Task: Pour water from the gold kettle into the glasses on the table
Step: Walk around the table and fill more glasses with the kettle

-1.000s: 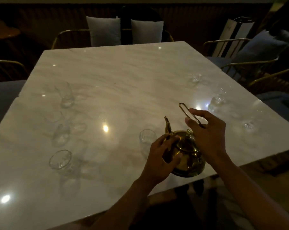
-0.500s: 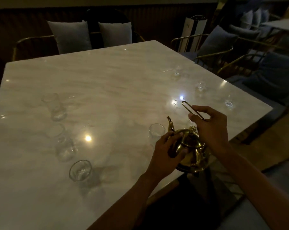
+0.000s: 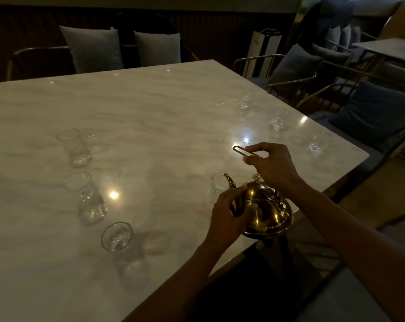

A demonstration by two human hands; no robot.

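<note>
At the lower right of the frame, near the table's (image 3: pixel 150 117) front edge, the gold kettle (image 3: pixel 266 210) sits upright with its lid on. The right hand (image 3: pixel 273 163) pinches the thin wire handle (image 3: pixel 240 150) raised above the lid, and the left hand (image 3: pixel 229 217) cups the kettle's belly on the spout side. Just beyond the spout stands the nearest glass (image 3: pixel 217 185); three more glasses line the left of the frame and three the right, their water levels too dim to judge. This looks like the start of a pour: kettle gripped, not yet tilted. Next, I judge, comes a lift by the handle and a slow tip, spout over that glass's rim, the left hand steadying.
</note>
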